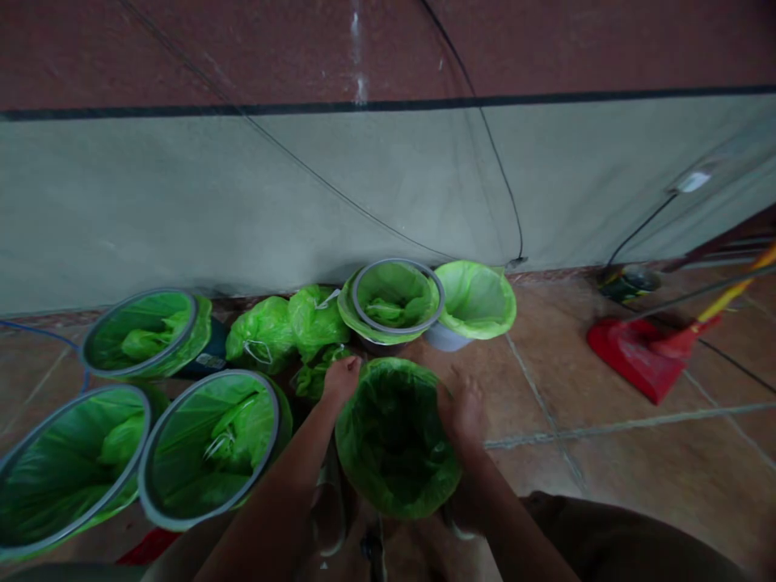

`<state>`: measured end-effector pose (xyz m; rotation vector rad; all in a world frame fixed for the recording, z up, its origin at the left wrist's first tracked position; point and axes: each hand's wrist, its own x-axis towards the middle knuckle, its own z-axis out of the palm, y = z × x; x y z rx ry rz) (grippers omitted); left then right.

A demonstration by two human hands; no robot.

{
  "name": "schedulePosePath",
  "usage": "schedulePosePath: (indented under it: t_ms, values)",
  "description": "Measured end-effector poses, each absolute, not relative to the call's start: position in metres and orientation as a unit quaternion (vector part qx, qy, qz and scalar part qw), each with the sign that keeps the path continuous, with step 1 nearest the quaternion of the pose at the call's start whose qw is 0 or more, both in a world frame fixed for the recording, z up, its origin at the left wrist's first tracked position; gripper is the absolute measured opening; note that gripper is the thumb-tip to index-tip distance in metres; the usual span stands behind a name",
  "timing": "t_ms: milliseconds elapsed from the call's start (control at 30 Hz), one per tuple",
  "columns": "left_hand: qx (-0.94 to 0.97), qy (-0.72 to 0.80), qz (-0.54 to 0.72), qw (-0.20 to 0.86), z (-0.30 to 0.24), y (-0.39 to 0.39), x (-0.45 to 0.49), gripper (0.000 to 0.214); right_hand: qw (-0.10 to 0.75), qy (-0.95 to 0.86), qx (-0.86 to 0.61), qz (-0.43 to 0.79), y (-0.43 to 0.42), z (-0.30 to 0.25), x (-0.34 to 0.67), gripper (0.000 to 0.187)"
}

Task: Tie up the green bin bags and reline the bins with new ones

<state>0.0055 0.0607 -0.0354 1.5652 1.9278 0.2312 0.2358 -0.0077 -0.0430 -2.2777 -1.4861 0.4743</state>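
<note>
A small bin lined with a green plastic bag [394, 440] stands on the floor right in front of me. My left hand [340, 378] is closed on the bag's edge at the bin's left rim. My right hand [464, 408] grips the bag's edge at the right rim, fingers curled over it. The bag is folded down over the outside of the bin, so the bin's own wall is hidden.
Several other green-lined bins surround it: three at the left [209, 449], one with a grey ring [397, 299] and another [476, 301] by the wall. Tied green bags [284, 327] lie between them. A red dustpan [643, 352] sits at the right on the tiled floor.
</note>
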Motion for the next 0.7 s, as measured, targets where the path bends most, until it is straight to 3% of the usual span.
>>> schedulePosePath:
  t_ms: [100, 433, 600, 700]
  values:
    - [0.620, 0.719, 0.075, 0.306, -0.035, 0.059, 0.011, 0.035, 0.192, -0.633, -0.716, 0.222, 0.033, -0.028, 0.221, 0.041]
    - [0.741, 0.629, -0.036, 0.232, -0.037, 0.042, 0.012, 0.030, 0.034, -0.768, -0.564, 0.301, 0.067, -0.057, 0.215, 0.029]
    - [0.747, 0.620, -0.105, 0.217, -0.034, 0.040, 0.015, 0.033, 0.011, -0.765, -0.570, 0.301, 0.067, -0.059, 0.219, 0.030]
    - [0.734, 0.629, -0.106, 0.234, -0.034, 0.036, 0.016, 0.034, 0.070, -0.728, -0.586, 0.349, 0.072, -0.055, 0.224, 0.039]
